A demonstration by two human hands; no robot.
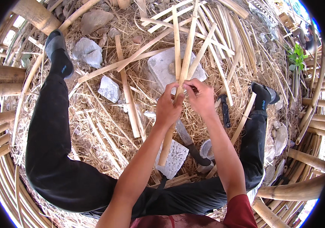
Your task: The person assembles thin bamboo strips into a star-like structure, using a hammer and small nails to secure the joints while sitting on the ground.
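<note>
A long bamboo strip [188, 48] slants through the middle, its lower end [165, 152] reaching down past my wrists. My left hand [169, 106] is closed around it. My right hand [201, 98] pinches close beside, thumb and fingertips meeting at the strip's edge; the exact spot is partly hidden by the fingers. Two more strips fan out from the same place: one upright strip [177, 40] and one leaning right [204, 49]. Beneath them lies a flat grey stone slab [160, 68]. A large knife [185, 133] with a dark handle rests under my forearms.
A black folding knife [225, 114] lies right of my right hand. Near my lap sit a pitted pale block [174, 157] and a cup-like container [207, 149]. Split strips [231, 32] pile at the back right. Rocks [87, 52] stand left; bamboo poles [3, 81] border both sides.
</note>
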